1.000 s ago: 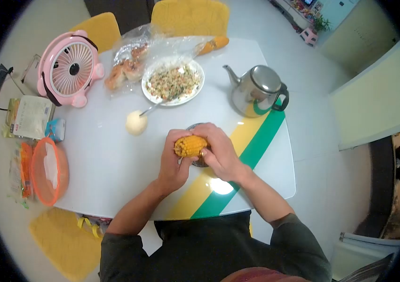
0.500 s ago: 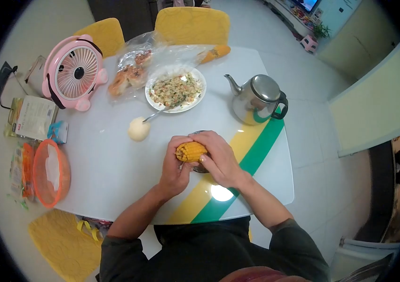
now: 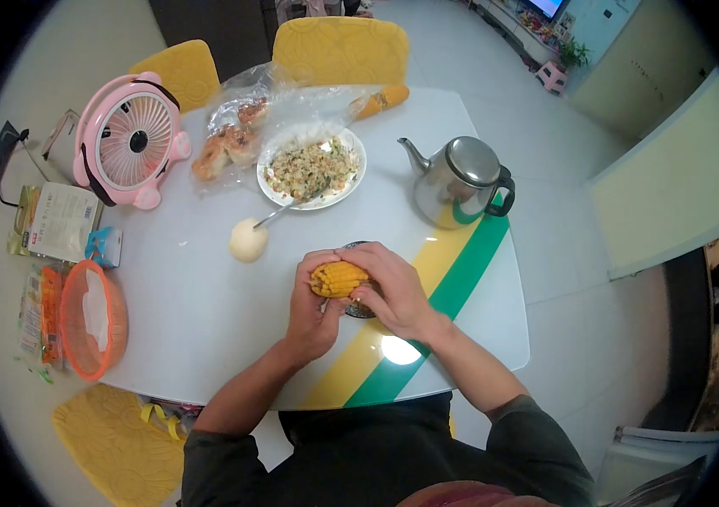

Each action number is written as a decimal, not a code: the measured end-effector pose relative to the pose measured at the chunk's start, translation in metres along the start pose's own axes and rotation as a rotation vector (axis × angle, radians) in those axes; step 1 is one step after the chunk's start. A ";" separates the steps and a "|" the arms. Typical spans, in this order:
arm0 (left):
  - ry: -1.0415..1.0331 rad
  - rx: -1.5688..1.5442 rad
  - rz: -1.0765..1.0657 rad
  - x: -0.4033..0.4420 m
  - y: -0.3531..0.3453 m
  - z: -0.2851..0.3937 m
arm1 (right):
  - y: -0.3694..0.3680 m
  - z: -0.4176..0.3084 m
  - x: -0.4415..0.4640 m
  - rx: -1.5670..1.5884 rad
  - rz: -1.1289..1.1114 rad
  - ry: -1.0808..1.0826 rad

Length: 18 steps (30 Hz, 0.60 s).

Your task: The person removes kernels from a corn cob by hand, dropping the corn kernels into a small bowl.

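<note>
A piece of yellow corn cob (image 3: 339,280) is held between both hands near the front middle of the table. My left hand (image 3: 313,308) wraps round its left end, with the fingers over the top. My right hand (image 3: 393,291) grips the right end, its thumb pressed against the kernels. Under the hands, partly hidden, is a dark patterned dish (image 3: 360,312). A pale round bun (image 3: 248,241) lies beyond my left hand, close to the spoon handle that sticks out from a white plate (image 3: 362,171) of fried rice.
A steel kettle (image 3: 459,182) stands at the right. Bagged bread (image 3: 228,148) and another corn cob (image 3: 380,101) lie at the back. On the left are a pink fan (image 3: 133,141), an orange basket (image 3: 114,325) and food packages (image 3: 63,221). Yellow chairs (image 3: 341,52) surround the table.
The table and its objects appear slightly lower in the view than a second ago. Both hands still hold the corn, which has turned a little, and my right thumb has shifted on it.
</note>
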<state>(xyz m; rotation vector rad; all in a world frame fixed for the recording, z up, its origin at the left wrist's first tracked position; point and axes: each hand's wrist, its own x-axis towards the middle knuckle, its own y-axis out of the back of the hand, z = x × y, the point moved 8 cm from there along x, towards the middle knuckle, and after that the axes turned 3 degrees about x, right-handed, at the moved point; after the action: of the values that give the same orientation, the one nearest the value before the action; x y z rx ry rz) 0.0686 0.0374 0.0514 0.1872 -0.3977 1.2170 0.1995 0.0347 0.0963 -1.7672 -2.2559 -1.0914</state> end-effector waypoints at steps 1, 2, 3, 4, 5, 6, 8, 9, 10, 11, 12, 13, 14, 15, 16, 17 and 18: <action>0.003 -0.001 0.002 0.000 -0.001 0.000 | 0.001 0.002 0.000 0.001 0.000 -0.004; 0.000 0.005 0.000 -0.001 -0.001 0.000 | 0.001 0.002 0.000 0.017 -0.006 -0.015; 0.010 -0.004 -0.001 -0.002 -0.001 -0.001 | 0.002 0.001 0.000 0.031 -0.011 -0.024; 0.021 -0.013 -0.002 -0.004 -0.001 -0.002 | 0.002 0.001 0.000 0.045 -0.015 -0.032; 0.040 -0.032 -0.005 -0.009 -0.001 -0.005 | 0.001 0.000 -0.001 0.067 -0.017 -0.021; 0.064 -0.057 -0.008 -0.011 0.000 -0.008 | 0.002 -0.001 -0.001 0.088 -0.022 -0.017; 0.053 -0.059 -0.006 -0.011 -0.002 -0.008 | 0.005 -0.001 -0.002 0.100 -0.024 -0.018; 0.047 -0.059 -0.004 -0.012 -0.002 -0.008 | 0.004 0.000 -0.003 0.097 -0.021 -0.017; 0.053 -0.076 -0.007 -0.011 -0.003 -0.008 | 0.004 0.001 -0.003 0.095 -0.020 -0.016; 0.060 -0.092 -0.010 -0.011 -0.003 -0.006 | 0.004 0.001 -0.003 0.095 -0.020 -0.014; 0.068 -0.107 -0.012 -0.011 -0.003 -0.006 | 0.004 0.001 -0.003 0.095 -0.021 -0.012; 0.057 -0.101 -0.009 -0.011 -0.003 -0.005 | 0.004 0.000 -0.003 0.097 -0.021 -0.012; 0.045 -0.094 -0.007 -0.010 -0.003 -0.005 | 0.004 0.000 -0.002 0.089 -0.020 -0.010; 0.034 -0.088 -0.007 -0.010 -0.003 -0.005 | 0.004 -0.002 -0.001 0.080 -0.017 -0.009; 0.040 -0.086 -0.006 -0.010 -0.003 -0.005 | 0.005 -0.002 -0.001 0.073 -0.014 -0.008; 0.046 -0.083 -0.006 -0.010 -0.002 -0.004 | 0.005 -0.002 -0.002 0.061 -0.012 -0.008; 0.051 -0.079 -0.003 -0.010 -0.002 -0.004 | 0.004 -0.002 -0.001 0.049 -0.012 -0.007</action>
<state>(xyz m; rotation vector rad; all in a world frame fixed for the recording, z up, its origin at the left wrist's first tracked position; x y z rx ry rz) 0.0685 0.0296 0.0440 0.0888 -0.4004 1.1989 0.2033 0.0330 0.0989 -1.7441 -2.2798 -1.0241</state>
